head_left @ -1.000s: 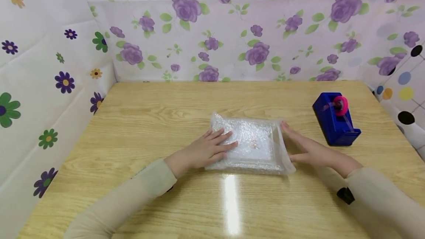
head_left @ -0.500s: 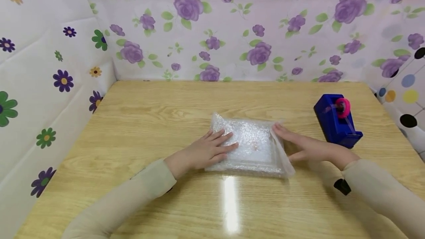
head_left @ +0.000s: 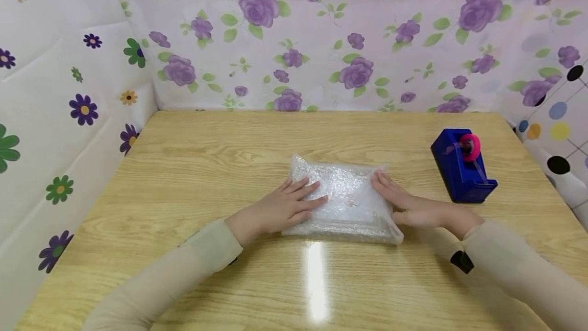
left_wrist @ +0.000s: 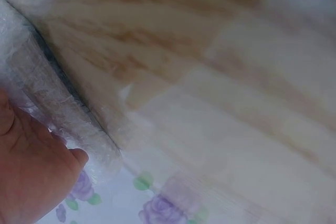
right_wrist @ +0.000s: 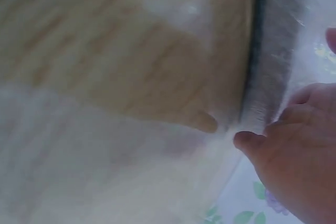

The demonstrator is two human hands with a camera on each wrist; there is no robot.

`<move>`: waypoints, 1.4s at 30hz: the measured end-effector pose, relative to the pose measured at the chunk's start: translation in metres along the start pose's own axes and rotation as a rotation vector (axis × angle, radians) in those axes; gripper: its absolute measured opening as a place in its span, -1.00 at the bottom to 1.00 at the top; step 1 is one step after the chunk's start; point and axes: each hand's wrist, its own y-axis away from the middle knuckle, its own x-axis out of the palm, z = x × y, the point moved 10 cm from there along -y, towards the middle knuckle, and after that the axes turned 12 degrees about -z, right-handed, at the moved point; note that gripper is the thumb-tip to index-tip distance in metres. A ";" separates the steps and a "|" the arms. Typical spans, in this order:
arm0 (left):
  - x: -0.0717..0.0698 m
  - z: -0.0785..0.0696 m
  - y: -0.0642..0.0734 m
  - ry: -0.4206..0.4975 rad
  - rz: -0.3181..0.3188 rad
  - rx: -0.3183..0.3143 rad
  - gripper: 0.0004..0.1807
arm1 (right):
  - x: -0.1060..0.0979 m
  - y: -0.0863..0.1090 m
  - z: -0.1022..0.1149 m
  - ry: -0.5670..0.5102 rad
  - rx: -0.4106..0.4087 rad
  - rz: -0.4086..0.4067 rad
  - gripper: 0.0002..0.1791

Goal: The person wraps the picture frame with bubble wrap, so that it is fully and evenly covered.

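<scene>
A flat rectangular item wrapped in clear bubble wrap [head_left: 342, 180] lies on the wooden table in the head view. My left hand [head_left: 287, 208] rests on its left part with fingers spread and straight. At the right end my right hand [head_left: 411, 207] presses the folded-over flap [head_left: 374, 201] down with extended fingers, its thumb at the package's side edge. In the left wrist view the wrapped side [left_wrist: 58, 87] shows beside my left hand [left_wrist: 39, 166]. The right wrist view shows my right hand [right_wrist: 302, 150] at the wrap's edge. What lies inside is blurred by the wrap.
A blue tape dispenser [head_left: 461, 167] with a pink-cored roll of tape [head_left: 470, 147] stands to the right of the package. Flowered sheets [head_left: 317, 40] hang along the back and sides of the table [head_left: 220, 147].
My right hand has moved left, folding the bubble wrap's open right end inward onto the package. My left hand has stayed in place on the wrap.
</scene>
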 end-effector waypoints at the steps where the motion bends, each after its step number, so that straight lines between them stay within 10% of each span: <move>1: 0.000 0.000 0.000 -0.001 0.000 0.001 -0.46 | 0.000 0.000 0.000 0.009 -0.011 -0.016 -0.13; 33: -0.003 -0.002 -0.001 0.018 -0.008 -0.022 -0.44 | -0.006 -0.007 0.003 0.323 0.107 -0.234 -0.07; 42: -0.006 -0.004 0.000 -0.004 -0.040 0.005 -0.47 | -0.017 -0.012 0.028 0.451 -0.073 -0.500 -0.35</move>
